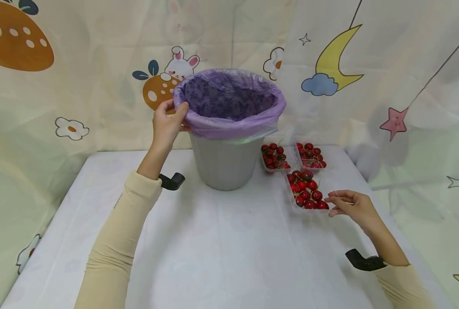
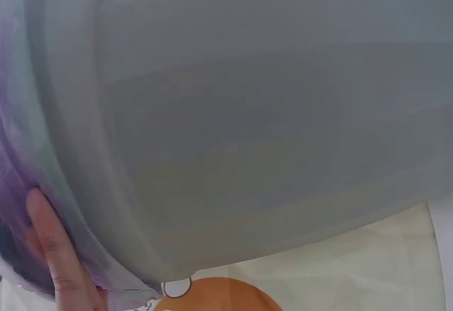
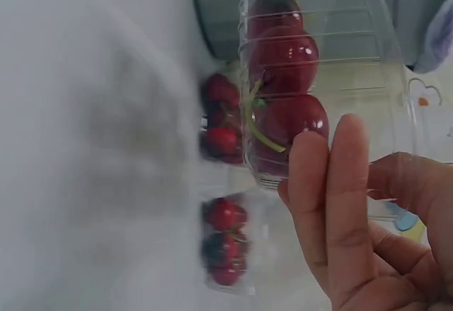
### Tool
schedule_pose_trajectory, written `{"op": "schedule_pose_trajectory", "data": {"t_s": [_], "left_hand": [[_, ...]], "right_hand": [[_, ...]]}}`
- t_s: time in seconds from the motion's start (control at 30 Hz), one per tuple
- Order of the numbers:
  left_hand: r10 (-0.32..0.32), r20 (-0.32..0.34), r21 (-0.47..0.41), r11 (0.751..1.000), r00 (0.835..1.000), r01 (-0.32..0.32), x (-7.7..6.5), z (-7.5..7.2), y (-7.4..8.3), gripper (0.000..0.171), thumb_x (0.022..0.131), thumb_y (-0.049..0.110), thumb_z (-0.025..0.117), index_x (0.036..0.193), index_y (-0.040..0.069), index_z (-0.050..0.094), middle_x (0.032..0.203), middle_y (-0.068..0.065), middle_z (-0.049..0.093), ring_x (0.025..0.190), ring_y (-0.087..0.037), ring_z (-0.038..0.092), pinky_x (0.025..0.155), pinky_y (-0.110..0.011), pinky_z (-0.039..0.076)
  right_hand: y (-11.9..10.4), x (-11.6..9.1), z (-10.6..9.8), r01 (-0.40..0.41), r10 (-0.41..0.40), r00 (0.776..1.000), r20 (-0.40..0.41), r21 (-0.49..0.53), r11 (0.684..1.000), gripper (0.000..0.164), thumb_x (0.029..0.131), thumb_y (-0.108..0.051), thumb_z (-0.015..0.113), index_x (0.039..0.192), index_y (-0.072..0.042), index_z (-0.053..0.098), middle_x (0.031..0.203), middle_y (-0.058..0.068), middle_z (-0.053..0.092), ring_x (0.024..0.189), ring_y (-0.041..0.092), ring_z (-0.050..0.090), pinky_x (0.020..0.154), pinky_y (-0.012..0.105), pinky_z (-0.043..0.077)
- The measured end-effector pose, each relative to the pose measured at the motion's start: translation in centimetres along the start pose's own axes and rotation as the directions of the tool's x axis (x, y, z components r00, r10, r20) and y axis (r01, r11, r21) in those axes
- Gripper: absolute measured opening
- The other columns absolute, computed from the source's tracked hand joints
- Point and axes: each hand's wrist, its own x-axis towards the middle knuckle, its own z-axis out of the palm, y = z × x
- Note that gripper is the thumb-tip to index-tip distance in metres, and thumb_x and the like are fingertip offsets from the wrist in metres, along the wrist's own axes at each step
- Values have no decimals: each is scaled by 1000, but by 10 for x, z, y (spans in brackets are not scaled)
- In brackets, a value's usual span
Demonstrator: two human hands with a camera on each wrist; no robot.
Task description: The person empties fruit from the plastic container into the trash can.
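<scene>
A grey trash bin, lined with a purple bin bag, stands on the white table. My left hand grips the bin's lined rim on its left side, thumb on top of the bag. The left wrist view has a finger lying along the outside of the purple film. With my right hand I hold a clear plastic box of cherries by its right side. It hangs above the table, as the right wrist view shows cherries through its ribbed wall.
Two more clear boxes of cherries, the left box and the right box, sit on the white table right of the bin. Behind rises a cartoon-printed cloth.
</scene>
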Motion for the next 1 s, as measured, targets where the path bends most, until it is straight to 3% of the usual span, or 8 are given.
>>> {"op": "schedule_pose_trajectory", "data": {"t_s": [0.23,0.3,0.37,0.47,0.57,0.67,0.77,1.0], "left_hand": [[-24,-11,-30,999,1000,24,4,-2,5,50,93,21,63,133,-4,48,109,-8,47,61,-7,60,56,-18,57],[-24,-8,-44,999,1000,23,4,-2,5,50,93,20,63,133,-5,48,109,-8,47,61,-7,61,55,-19,58],[-22,-9,-50,999,1000,21,4,-3,5,49,93,20,63,133,-5,48,108,-8,47,60,-7,61,55,-18,58],[-22,-18,-55,998,1000,21,4,-4,5,48,93,19,63,132,-5,48,107,-8,47,60,-7,61,55,-18,57],[-26,-25,-66,998,999,24,4,-4,5,48,93,19,63,131,-5,48,107,-8,48,60,-8,60,54,-18,57],[-28,-26,-77,997,999,25,4,-1,5,48,92,19,64,131,-5,49,106,-8,48,59,-8,60,54,-18,57],[-28,-31,-85,996,999,26,4,1,4,47,91,18,64,130,-5,50,106,-8,48,58,-8,59,53,-18,57],[-40,-34,-84,996,999,37,1,1,1,47,91,18,64,130,-5,50,106,-8,48,57,-8,59,52,-19,57]], "right_hand": [[-46,15,-35,39,-40,998,-46,-22,999,13,101,-19,54,111,-16,60,94,-19,69,72,11,72,77,7,52],[-63,19,-44,-4,1,998,-66,-56,998,16,100,-28,54,113,-21,60,95,-22,68,75,9,72,95,21,51],[-79,24,-53,-50,45,996,-75,-68,996,23,99,-37,54,117,-23,59,95,-24,67,78,6,71,111,38,38],[-102,32,-64,-84,79,993,-84,-67,994,28,96,-45,55,118,-30,61,96,-26,66,81,3,70,114,55,21],[-120,41,-75,-40,37,995,-90,-24,999,23,96,-41,57,114,-30,67,97,-22,69,79,5,70,111,33,38],[-136,51,-84,15,-8,996,-94,67,998,19,95,-32,61,107,-24,74,98,-15,71,75,10,70,84,12,53],[-151,59,-86,28,-8,995,-98,205,978,17,92,-27,68,102,-16,75,97,-9,73,72,14,71,70,8,54],[-183,78,-77,28,9,995,-96,373,927,24,85,-26,75,99,-7,73,99,-3,70,71,18,70,71,13,56]]}}
